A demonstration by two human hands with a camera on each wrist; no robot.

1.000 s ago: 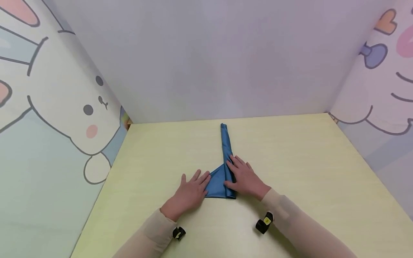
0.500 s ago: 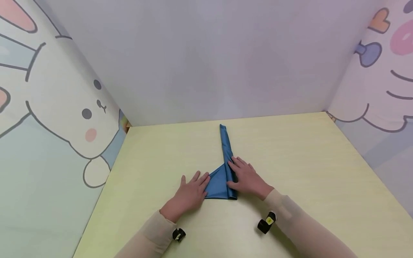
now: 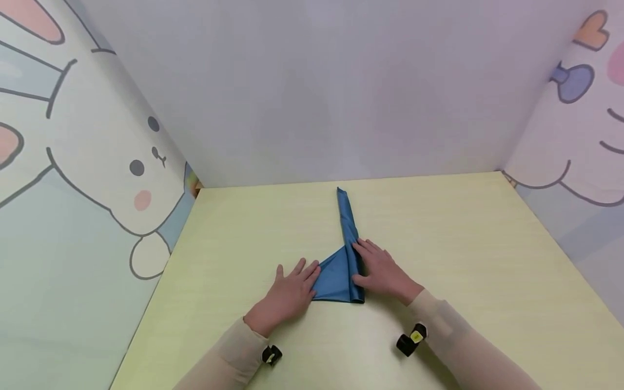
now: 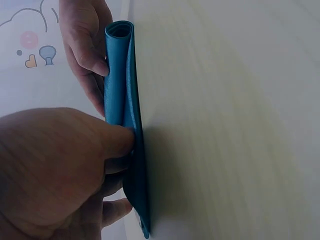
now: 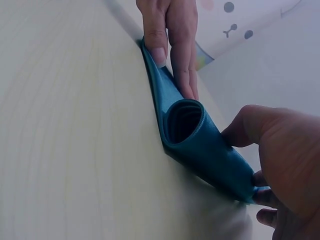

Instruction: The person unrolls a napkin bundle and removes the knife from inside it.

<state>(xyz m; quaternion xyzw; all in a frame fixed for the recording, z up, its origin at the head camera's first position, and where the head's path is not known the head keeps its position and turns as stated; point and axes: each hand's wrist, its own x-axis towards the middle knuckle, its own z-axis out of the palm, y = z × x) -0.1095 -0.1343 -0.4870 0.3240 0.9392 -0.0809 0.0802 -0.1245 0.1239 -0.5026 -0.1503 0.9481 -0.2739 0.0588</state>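
Note:
A shiny blue cloth lies on the table, its right side rolled into a long narrow tube that points toward the far edge. My left hand rests flat, fingertips on the left end of the spread part. On the right side of the roll lies my right hand, its fingers spread and relaxed against it. The right wrist view looks into the layered open end of the roll, with the thumb and fingertips touching its side. In the left wrist view, the near roll end stands beside the right hand's thumb.
The pale wooden table extends around the cloth on all sides. A plain light wall stands behind it. Cartoon-printed panels, one with a rabbit, flank both sides. Small black devices sit at the sleeve cuffs.
My right hand and the roll have shifted slightly right, and more flat cloth shows between the hands. The left hand stays in place on the cloth's left end.

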